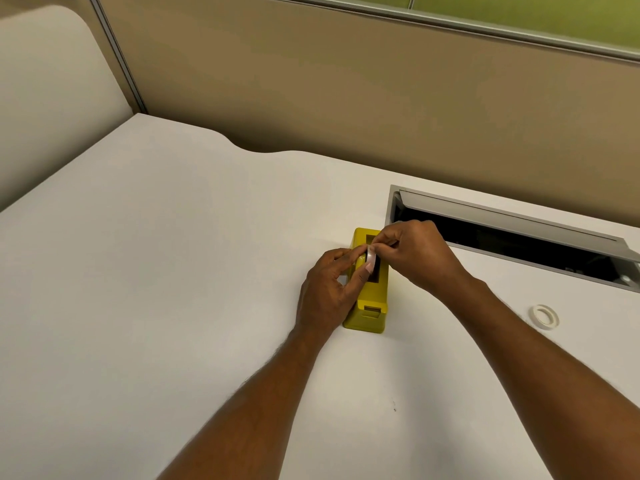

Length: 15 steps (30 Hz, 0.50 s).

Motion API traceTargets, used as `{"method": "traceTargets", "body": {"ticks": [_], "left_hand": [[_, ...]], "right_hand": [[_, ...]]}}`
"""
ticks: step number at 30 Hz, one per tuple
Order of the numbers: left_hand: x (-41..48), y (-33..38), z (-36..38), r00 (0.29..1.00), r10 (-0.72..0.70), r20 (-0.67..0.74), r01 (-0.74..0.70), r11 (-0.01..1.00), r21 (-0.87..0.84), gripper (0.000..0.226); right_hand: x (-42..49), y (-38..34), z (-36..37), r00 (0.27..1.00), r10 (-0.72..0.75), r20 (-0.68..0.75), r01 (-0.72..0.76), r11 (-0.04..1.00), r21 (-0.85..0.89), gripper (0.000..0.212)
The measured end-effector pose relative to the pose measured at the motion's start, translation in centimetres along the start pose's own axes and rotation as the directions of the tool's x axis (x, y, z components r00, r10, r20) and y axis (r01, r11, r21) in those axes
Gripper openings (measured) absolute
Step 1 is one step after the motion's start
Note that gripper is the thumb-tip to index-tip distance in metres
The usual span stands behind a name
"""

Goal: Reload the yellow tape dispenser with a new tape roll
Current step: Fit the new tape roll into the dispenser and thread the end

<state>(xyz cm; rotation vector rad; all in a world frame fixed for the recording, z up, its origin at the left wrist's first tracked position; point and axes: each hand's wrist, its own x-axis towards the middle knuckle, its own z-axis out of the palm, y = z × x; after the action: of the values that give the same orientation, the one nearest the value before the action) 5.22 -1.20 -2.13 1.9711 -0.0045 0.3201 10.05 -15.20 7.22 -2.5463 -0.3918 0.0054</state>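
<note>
The yellow tape dispenser stands on the white desk, its cutter end toward me. Over its open top slot I hold a white tape roll on edge. My left hand grips the roll from the left with thumb and fingers. My right hand pinches the roll's upper edge or its loose end from the right; which one is hidden by the fingers. A second, thin white tape ring lies flat on the desk to the right, apart from both hands.
An open cable tray with a raised grey lid is sunk into the desk right behind the dispenser. A brown partition wall runs along the desk's far edge.
</note>
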Motion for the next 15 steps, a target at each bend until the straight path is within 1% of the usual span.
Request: {"method": "traceTargets", "body": {"ticks": [4,8,11,15], "left_hand": [[0.01,0.09,-0.08,1.0,0.003,0.0,-0.003,1.0,-0.022,0.044],[-0.04,0.19,-0.02,1.0,0.004,-0.01,-0.004,1.0,-0.001,0.043],[-0.05,0.19,-0.02,1.0,-0.006,-0.004,0.006,1.0,0.017,0.046],[-0.01,0.23,-0.07,1.0,-0.004,0.004,0.004,1.0,0.004,0.05]], "right_hand": [[0.03,0.13,-0.26,1.0,0.0,0.018,0.0,1.0,0.011,0.009],[0.18,0.07,-0.31,1.0,0.007,0.021,-0.007,1.0,0.005,0.009],[0.13,-0.02,-0.31,1.0,0.012,0.018,-0.013,1.0,0.019,0.012],[0.1,-0.01,-0.37,1.0,0.018,0.021,-0.018,0.999,0.033,0.01]]}}
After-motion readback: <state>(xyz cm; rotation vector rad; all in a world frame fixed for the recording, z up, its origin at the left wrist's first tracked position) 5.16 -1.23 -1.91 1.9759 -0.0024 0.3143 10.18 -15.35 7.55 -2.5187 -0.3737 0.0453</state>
